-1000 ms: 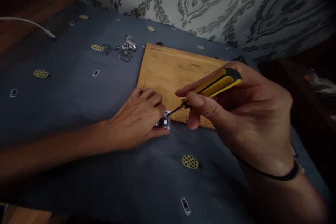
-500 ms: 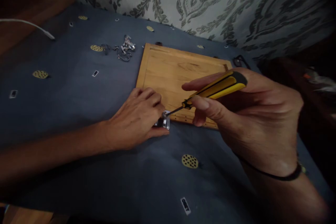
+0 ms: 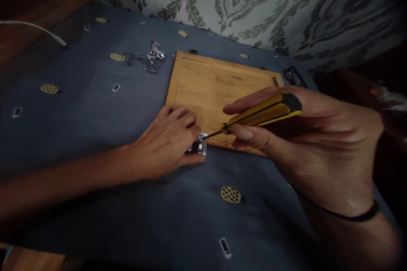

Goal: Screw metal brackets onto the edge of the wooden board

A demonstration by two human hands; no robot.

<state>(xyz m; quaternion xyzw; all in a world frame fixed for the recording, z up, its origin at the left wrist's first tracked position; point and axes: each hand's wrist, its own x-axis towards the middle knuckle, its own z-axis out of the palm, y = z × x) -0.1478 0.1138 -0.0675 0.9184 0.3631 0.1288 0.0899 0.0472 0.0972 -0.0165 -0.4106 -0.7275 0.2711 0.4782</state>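
Observation:
My right hand grips a yellow-and-black screwdriver by its handle, thumb below and fingers above. The screwdriver's thin shaft slants down to the left, its tip at a small shiny metal latch. That latch sits at the near left corner of a wooden board with a raised rim. Closed around the latch is my left hand, its thumb along the near side and its fingers curled over the board's edge. Part of the latch is hidden under those fingers.
A small heap of metal hardware lies beyond the board's left side. Glasses rest behind its right corner. A white cable reaches in at left. Several small holes line the board's near edge. A patterned wall stands behind.
My right hand has shifted slightly right and down, and the screwdriver's handle has rolled in the fingers. Its tip stays at the latch. My left hand holds its place.

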